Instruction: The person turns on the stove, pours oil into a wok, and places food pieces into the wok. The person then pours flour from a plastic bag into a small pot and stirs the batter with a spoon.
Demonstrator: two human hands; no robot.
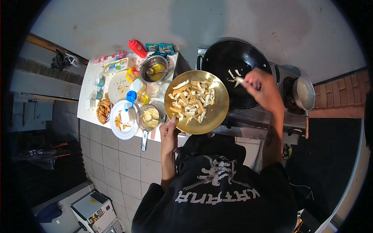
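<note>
Pinching piece (pixel 240 80) over wok (pixel 223 62): right fingers (pixel 252 80) | clamping plate (pixel 221 101): left fingers (pixel 173 120) | bowl (pixel 150 62) near plate, saucepan (pixel 305 93) beside wok

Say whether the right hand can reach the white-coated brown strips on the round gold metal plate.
Likely yes: nothing covers the strips, and the plate, held by the left hand, is near the right hand. The pale piece that hand apparently holds may need releasing first.

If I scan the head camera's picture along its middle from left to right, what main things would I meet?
Piled fried pieces, white plate, small metal pan with a handle, left hand at the gold dish's rim, gold dish, right hand, light metal pot.
</note>
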